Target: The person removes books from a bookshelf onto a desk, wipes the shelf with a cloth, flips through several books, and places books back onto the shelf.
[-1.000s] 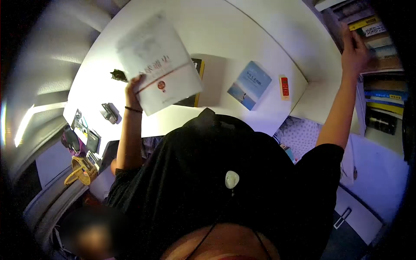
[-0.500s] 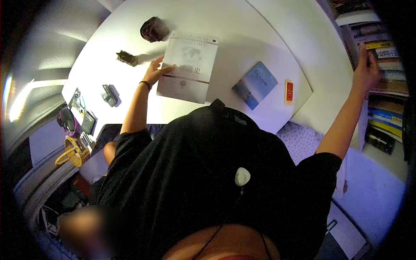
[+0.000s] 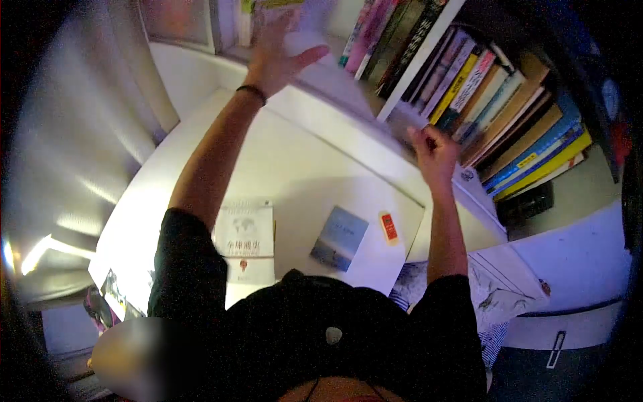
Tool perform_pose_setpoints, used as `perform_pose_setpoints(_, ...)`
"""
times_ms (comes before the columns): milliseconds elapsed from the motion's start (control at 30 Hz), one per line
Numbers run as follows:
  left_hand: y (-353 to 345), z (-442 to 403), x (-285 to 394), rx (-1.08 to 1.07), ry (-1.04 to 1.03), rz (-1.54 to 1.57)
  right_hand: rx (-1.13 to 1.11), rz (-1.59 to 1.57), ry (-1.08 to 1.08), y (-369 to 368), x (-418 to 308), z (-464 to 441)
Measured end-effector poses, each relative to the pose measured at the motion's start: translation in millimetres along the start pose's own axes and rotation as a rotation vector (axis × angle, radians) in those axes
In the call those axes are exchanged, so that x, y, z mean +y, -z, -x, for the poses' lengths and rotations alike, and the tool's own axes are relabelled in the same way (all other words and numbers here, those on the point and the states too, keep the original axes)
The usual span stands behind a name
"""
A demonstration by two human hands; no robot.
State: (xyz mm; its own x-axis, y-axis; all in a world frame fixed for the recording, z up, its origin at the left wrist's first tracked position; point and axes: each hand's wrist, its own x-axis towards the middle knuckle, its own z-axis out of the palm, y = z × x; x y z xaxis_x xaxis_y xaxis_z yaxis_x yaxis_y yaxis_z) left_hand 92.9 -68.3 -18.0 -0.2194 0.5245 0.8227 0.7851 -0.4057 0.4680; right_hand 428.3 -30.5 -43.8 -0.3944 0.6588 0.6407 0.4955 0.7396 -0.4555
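My left hand (image 3: 276,63), a dark band at its wrist, is raised at the shelf opening beyond the desk, its thumb spread and nothing seen in it. My right hand (image 3: 437,157) is near the front of the bookshelf, its fingers curled; whether they hold anything is too small to make out. Beyond it stands a row of books (image 3: 462,90). On the desk lie a white book (image 3: 248,244) with a world map on its cover, a blue book (image 3: 340,238) and a small red and cream item (image 3: 388,228).
The white desk (image 3: 295,157) borders the shelves. More upright books (image 3: 388,33) stand left of a white divider (image 3: 422,57). Blue and yellow books (image 3: 536,157) lean on the right. A bright lamp (image 3: 37,254) is at the left, and a blurred round shape is at lower left.
The view has shifted toward the shelves. My left hand has let go of the white book, now on the desk, and moved up to the shelf. My right hand has come away from the books.
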Motion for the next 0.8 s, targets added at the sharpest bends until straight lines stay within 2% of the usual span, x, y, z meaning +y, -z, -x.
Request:
perform_pose_setpoints(33, -16, -14, 2, -0.026, 0.027, -0.219, 0.020, -0.012, 0.011, 0, -2, 0)
perform_pose_setpoints(67, -31, -25, 7, -0.012, 0.005, -0.211, 0.036, -0.024, 0.021, 1, -7, 1)
perform_pose_setpoints(133, -69, -41, 16, -0.100, 0.135, -0.134, 0.015, 0.004, 0.025, 7, -14, 1)
perform_pose_setpoints(200, -101, -47, 22, -0.085, 0.168, -0.144, -0.005, -0.073, -0.025, 3, -8, 1)
perform_pose_setpoints(267, -120, -53, 21, -0.070, 0.206, -0.154, 0.041, -0.068, 0.053, 3, -10, 1)
perform_pose_setpoints(367, -138, -59, 10, -0.058, 0.269, -0.193, 0.028, -0.051, 0.016, 6, -10, 0)
perform_pose_setpoints(467, -129, -62, 17, -0.125, 0.317, -0.026, -0.024, -0.033, -0.057, 9, -17, -1)
perform_pose_setpoints(567, -132, -65, 4, -0.146, 0.262, 0.114, 0.006, -0.018, -0.051, 7, -12, -1)
perform_pose_setpoints(733, -128, -66, 4, -0.164, 0.307, 0.106, 0.030, -0.060, -0.016, 5, -11, 0)
perform_pose_setpoints(800, -127, -67, -4, -0.132, 0.221, 0.074, 0.036, -0.053, -0.021, 5, -10, 0)
